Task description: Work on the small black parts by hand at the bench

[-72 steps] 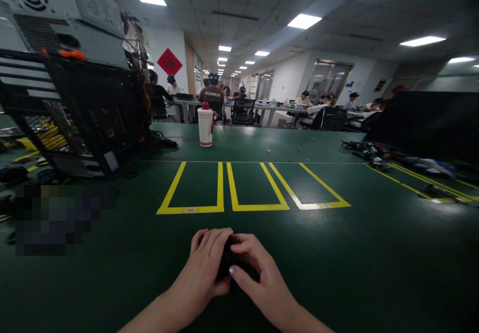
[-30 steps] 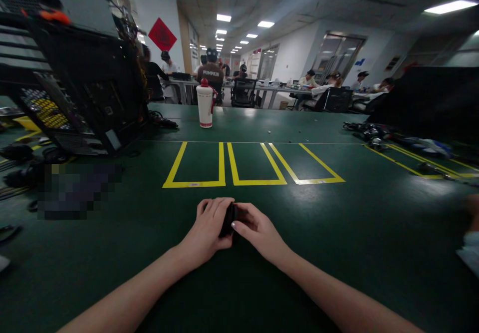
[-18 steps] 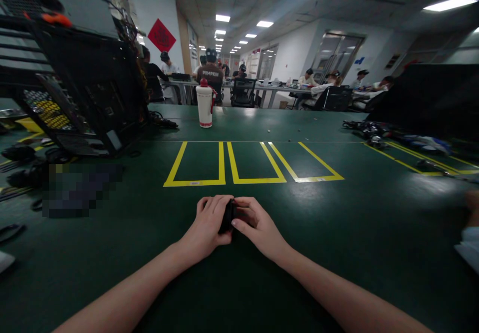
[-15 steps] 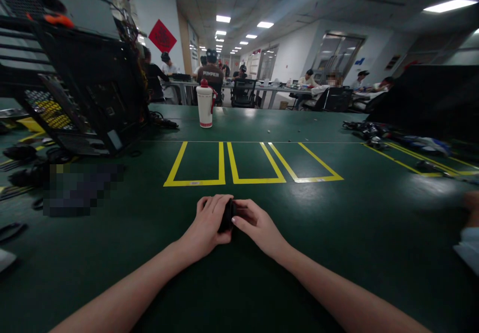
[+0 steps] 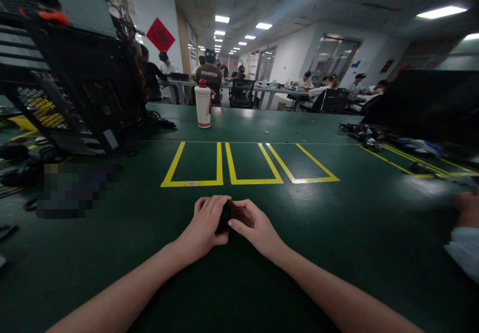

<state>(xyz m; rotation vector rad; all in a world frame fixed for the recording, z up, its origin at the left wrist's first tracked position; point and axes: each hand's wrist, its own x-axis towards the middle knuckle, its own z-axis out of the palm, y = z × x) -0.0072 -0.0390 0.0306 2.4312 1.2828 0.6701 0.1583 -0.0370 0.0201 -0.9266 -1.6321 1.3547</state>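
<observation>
A small dark object (image 5: 224, 218), black and boxy, is between my two hands just above or on the green table (image 5: 232, 283); its exact kind is hidden by my fingers. My left hand (image 5: 210, 219) is wrapped round it from the left, fingers over the top and thumb underneath. From the right, the thumb and fingertips of my right hand (image 5: 254, 224) close on its near side. Beyond my hands, three yellow tape outlines (image 5: 254, 181) mark the tabletop.
A white cup with a red lid (image 5: 203, 106) stands farther back. On the left is an open black computer case (image 5: 86, 93) with cables. Cables (image 5: 368, 136) and a dark panel (image 5: 430, 108) lie right. Another person's hand (image 5: 467, 208) is at the right edge.
My hands keep nearly the same hold on the dark object. The whole view has shifted slightly, and the other person's hand at the right shows a little more.
</observation>
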